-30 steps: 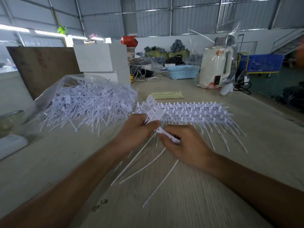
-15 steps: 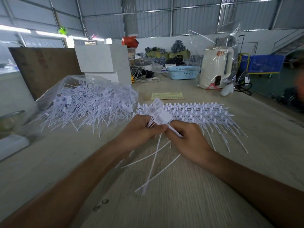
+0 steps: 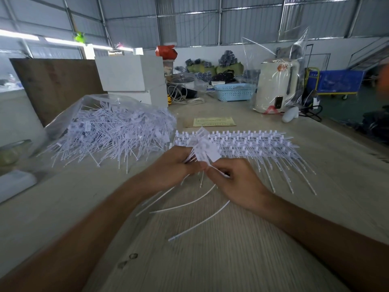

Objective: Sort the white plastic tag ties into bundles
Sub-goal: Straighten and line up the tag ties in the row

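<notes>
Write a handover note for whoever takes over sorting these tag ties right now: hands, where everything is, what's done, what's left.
Left hand: grips a small bunch of tag ties, tag ends up, tails trailing onto the table.
Right hand: pinches one tie at the bunch.
Loose pile: unsorted, spilling from a clear bag, left of the hands.
Done: rows of ties laid out in line just beyond the hands.
Left: finish this bunch, then work through the pile.
</notes>
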### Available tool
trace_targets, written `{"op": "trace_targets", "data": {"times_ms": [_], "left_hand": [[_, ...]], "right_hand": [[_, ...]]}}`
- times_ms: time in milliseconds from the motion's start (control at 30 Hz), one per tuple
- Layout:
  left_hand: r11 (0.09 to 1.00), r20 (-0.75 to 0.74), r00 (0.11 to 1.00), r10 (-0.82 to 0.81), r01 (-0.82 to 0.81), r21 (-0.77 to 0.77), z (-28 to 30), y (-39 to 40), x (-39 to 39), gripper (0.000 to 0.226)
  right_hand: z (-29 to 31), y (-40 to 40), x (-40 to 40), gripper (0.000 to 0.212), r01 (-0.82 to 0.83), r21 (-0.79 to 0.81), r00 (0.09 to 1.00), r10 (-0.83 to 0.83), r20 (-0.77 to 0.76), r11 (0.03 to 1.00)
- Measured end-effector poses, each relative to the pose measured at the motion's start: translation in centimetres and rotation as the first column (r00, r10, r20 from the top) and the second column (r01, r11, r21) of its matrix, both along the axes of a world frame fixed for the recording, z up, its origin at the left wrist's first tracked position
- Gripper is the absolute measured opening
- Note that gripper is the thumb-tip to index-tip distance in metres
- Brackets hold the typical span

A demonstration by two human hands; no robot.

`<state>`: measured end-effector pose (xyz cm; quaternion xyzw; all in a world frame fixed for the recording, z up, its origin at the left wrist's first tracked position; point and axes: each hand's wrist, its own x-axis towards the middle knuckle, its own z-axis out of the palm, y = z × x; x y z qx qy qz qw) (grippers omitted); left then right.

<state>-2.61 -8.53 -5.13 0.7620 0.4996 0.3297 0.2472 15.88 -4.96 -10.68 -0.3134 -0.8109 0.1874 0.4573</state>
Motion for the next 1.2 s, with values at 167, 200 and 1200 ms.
{"op": "trace_targets", "data": {"times_ms": [167,200,1200], "left_hand": [[0.997,-0.164,0.985,0.058,-0.049,0.062,-0.3,0.2,-0.2,0.026],[0.994,-0.143,0.987,0.079,-0.068,0.081,-0.2,0.2,-0.5,0.028],[0.994,0.187,0.982,0.041,-0.059,0.088,-0.9,-0.4,1.1,0.048]], "right_hand": [[0.1,0.0,0.1,0.05,-0.016,-0.021,1.0,0.016,-0.024,1.0],[0.1,0.0,0.2,0.052,-0.023,-0.034,0.999,0.022,-0.024,0.999],[0.9,-1.1,0.6,0.042,-0.337,-0.245,0.94,0.311,-0.141,0.909]]}}
